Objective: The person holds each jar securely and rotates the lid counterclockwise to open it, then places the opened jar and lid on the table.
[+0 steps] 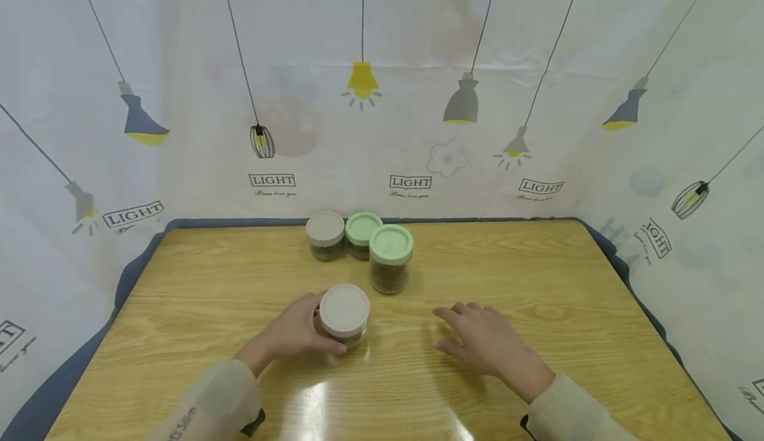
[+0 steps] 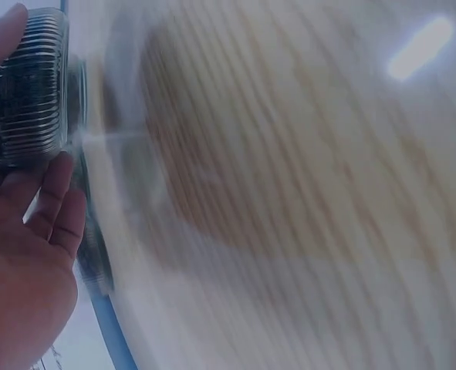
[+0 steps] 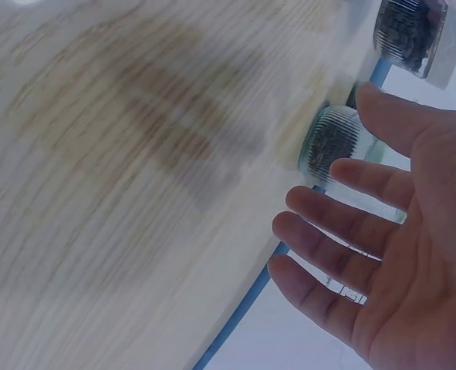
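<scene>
My left hand (image 1: 296, 328) grips a ribbed glass jar (image 1: 344, 311) with a pale beige lid, thumb on the near side and fingers round the far side. Dark contents show through its ribbed glass (image 2: 33, 92) in the left wrist view. Whether its base touches the table is hard to tell. Over the table to the right, my right hand (image 1: 486, 340) holds nothing, its fingers (image 3: 343, 223) loosely extended and spread. Beyond the held jar stands a taller jar (image 1: 390, 258) with a mint-green lid and dark contents.
Behind stand a beige-lidded jar (image 1: 325, 235) and a short green-lidded jar (image 1: 361, 234), side by side near the table's back edge. The wooden table (image 1: 537, 275) is bordered by a printed cloth backdrop (image 1: 382, 136) with lamp drawings at the back and sides.
</scene>
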`<state>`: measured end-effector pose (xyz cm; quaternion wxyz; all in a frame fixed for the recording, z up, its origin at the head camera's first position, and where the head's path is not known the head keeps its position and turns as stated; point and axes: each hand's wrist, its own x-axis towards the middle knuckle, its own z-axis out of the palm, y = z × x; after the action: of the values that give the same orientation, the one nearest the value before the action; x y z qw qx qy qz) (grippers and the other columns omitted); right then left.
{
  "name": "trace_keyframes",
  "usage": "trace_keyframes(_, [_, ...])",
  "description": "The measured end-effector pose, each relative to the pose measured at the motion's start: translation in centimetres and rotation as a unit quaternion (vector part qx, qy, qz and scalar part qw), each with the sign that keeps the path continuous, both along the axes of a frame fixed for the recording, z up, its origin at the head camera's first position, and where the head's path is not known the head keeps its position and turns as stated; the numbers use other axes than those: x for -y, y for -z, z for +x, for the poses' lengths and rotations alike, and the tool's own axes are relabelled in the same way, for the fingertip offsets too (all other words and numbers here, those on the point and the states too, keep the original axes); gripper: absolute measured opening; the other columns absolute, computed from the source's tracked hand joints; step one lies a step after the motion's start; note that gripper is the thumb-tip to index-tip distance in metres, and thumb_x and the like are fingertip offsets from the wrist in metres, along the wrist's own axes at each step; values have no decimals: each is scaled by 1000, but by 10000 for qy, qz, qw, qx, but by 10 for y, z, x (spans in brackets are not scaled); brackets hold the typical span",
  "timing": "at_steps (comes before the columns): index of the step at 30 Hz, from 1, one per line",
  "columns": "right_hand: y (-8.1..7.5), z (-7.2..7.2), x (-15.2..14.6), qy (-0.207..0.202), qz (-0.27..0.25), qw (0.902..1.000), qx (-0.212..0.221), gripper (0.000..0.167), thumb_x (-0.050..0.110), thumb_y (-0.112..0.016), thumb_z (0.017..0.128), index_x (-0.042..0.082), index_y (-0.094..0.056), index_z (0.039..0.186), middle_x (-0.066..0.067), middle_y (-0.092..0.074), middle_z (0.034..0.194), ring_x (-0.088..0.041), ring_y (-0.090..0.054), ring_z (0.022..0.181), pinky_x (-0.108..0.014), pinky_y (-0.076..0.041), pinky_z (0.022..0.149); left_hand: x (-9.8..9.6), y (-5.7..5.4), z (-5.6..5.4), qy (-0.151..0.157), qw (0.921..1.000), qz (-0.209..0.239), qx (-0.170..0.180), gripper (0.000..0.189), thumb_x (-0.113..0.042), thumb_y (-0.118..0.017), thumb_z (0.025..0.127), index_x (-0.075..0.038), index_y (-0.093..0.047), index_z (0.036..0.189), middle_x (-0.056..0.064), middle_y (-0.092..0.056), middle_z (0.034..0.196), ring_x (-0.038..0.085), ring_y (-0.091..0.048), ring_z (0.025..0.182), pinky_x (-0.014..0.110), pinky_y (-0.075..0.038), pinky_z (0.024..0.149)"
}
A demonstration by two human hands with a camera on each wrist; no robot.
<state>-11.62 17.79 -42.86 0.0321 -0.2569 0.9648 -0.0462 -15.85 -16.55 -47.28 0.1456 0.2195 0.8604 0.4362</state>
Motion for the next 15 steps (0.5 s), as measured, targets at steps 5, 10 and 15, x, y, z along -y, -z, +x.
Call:
trace_keyframes(5, [-6,1,6,-92,-3,9999,-68,54,45,-67,89,14,-59,132,-6,-68,108,-25,-65,94,-41,-56,75,-12,-1,4,174,9997,-48,-165,82,-38,-91,62,-24,-55,133,-10,-64,122,18,-56,115,52,-39,107])
trace_keyframes(10, [-11,0,11,-172,5,9998,-136,55,46,-68,87,15,-58,132,-5,-68,106,-23,-66,90,-40,-55,72,-21,-1,6,250,9993,-60,-265,81,-45,-90,59,-26,-56,131,-13,-65,117,14,-57,110,49,-40,104])
trace_keyframes(15, [-16,-2,16,-234,0,9997,98,62,52,-67,86,18,-55,136,-4,-68,109,-21,-66,89,-39,-54,71,-30,-1,7,335,9986,-105,-388,80,-49,-90,59,-29,-57,129,-15,-65,115,11,-57,106,44,-42,100])
